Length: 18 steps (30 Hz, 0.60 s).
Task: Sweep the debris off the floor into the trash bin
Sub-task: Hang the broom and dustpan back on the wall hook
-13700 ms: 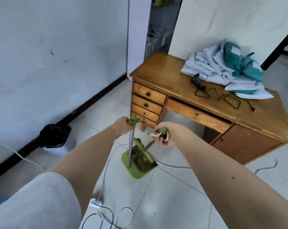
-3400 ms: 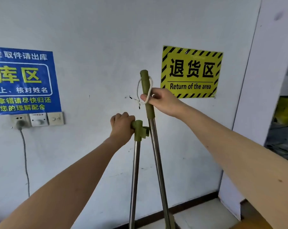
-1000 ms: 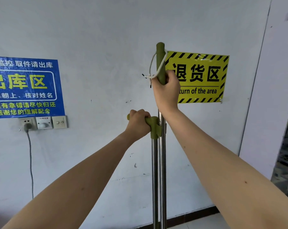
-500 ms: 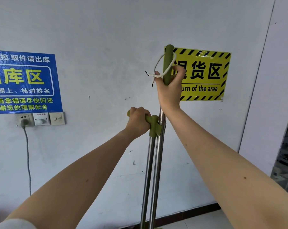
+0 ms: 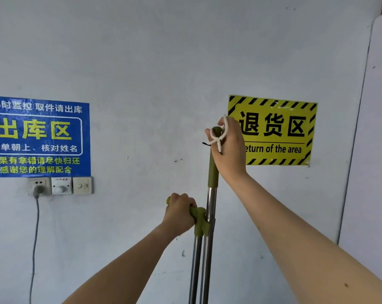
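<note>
Two upright metal poles stand side by side before the wall. The broom handle (image 5: 212,172) has a green grip and a white string loop (image 5: 217,137) at its top; my right hand (image 5: 230,150) is closed around that top end with the loop against its fingers. The shorter dustpan handle (image 5: 196,249) ends in a green T-grip whose clip holds the broom pole; my left hand (image 5: 179,215) grips it. The broom head, dustpan, debris and trash bin are out of view.
A grey wall fills the view. A blue sign (image 5: 37,137) hangs at left above a socket strip (image 5: 60,185) with a plugged-in cable (image 5: 35,238). A yellow sign (image 5: 275,130) hangs behind my right hand. A white panel edge (image 5: 374,150) rises at right.
The view has tilted up slightly. The broom pole has come upright against the dustpan handle, and my right hand has shifted to its very top at the string loop.
</note>
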### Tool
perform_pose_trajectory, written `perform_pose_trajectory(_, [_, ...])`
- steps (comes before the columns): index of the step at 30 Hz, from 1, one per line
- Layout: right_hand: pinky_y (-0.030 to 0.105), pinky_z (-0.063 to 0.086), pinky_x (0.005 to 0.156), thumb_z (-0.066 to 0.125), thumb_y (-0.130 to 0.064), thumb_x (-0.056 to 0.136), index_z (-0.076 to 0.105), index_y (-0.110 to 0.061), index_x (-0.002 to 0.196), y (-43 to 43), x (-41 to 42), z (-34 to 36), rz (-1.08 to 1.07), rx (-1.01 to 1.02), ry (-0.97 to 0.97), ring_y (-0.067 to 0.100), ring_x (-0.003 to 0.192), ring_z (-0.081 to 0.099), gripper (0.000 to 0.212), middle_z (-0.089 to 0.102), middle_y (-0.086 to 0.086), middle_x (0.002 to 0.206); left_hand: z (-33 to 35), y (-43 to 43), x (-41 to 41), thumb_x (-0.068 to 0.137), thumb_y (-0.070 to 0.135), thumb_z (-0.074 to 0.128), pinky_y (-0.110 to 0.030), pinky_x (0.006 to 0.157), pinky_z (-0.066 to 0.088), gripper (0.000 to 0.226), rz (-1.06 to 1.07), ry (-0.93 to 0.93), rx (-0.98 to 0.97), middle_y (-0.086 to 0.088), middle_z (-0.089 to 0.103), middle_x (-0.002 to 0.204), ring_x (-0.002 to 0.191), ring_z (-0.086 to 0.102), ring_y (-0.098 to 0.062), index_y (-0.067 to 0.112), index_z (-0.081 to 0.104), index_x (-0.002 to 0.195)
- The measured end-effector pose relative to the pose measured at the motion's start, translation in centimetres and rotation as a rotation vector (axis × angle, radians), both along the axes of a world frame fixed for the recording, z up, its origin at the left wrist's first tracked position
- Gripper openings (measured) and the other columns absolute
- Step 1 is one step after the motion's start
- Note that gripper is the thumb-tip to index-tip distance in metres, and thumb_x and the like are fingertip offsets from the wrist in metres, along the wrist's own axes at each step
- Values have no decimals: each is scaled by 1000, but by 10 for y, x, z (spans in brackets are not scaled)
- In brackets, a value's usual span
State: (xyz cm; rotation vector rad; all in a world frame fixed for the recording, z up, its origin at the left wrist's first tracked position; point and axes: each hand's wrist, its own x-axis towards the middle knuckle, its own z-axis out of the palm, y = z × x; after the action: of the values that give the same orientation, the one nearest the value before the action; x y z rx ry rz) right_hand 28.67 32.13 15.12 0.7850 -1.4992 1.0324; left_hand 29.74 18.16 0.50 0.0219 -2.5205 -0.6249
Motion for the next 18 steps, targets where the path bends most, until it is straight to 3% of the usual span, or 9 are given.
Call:
perform_pose_trajectory(4, [35,54,69,59,-11,93,62,-8,98,-21,-30,1,-1,4,-151,18,85,62,7,52,7,101,-11,-18,-19,76,10,52,-29,82,37,22,60,-49,-13,11,52,88,107,40,-20,24,64,87])
perform_pose_trajectory(6, [15,50,73,58,-6,92,62,-9,98,-35,-49,-3,39,-6,-167,1,89,60,7,52,6,104,-18,-30,-32,77,10,51,-32,89,37,22,85,-83,-14,12,51,87,109,40,-20,24,64,87])
perform_pose_trajectory(8, [1,41,72,59,-3,92,63,-11,98,-46,-67,-8,72,-3,-155,-14,88,54,11,54,0,102,-23,-42,-46,76,9,51,-45,109,28,23,108,-132,-36,12,53,88,111,40,-19,25,64,87])
perform_pose_trajectory(11, [10,43,68,53,-6,94,67,-15,106,-66,-98,-10,88,-14,-240,-3,79,58,20,65,-5,97,-26,-63,-70,79,19,52,-58,116,-4,11,120,-189,-213,12,54,81,109,46,-18,29,57,79])
perform_pose_trajectory(14, [18,41,54,51,-15,97,66,-22,84,-84,-126,-1,147,2,-330,4,57,56,22,66,-6,71,-23,-83,-95,80,30,58,-59,116,-6,1,54,-281,-425,10,57,79,107,54,-17,29,58,80])
perform_pose_trajectory(16, [20,43,50,53,-22,97,57,-27,65,-95,-141,2,141,86,-331,5,48,55,33,62,-5,58,-22,-96,-108,77,27,66,-59,116,-3,15,25,-382,-510,5,65,92,111,55,-19,23,65,92])
perform_pose_trajectory(18, [18,45,46,55,-23,97,54,-29,62,-103,-152,-1,115,183,-329,6,44,57,35,59,-4,54,-18,-109,-119,75,26,72,-57,116,1,33,-5,-532,-531,2,66,112,117,55,-21,20,65,107])
